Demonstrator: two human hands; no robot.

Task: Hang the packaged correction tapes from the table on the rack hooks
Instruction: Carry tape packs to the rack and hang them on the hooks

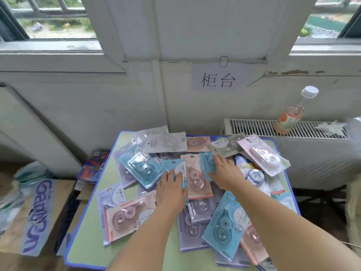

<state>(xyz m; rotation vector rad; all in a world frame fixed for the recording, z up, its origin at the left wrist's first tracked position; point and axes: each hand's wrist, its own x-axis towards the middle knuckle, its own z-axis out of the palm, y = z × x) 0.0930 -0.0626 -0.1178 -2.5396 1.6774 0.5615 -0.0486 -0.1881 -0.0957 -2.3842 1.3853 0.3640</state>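
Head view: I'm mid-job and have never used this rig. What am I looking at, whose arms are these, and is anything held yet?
There is no machine here: one camera worn on a person's head looks forward and down at their own bare arms. Below is a small green table with a blue edge, piled with packaged correction tapes in blue, pink, lilac and grey. The left hand lies flat on a blue pack mid-pile. The right hand reaches flat over the packs just beyond. Neither hand grips anything. A bottle stands on the radiator behind. No rack shows in this view.
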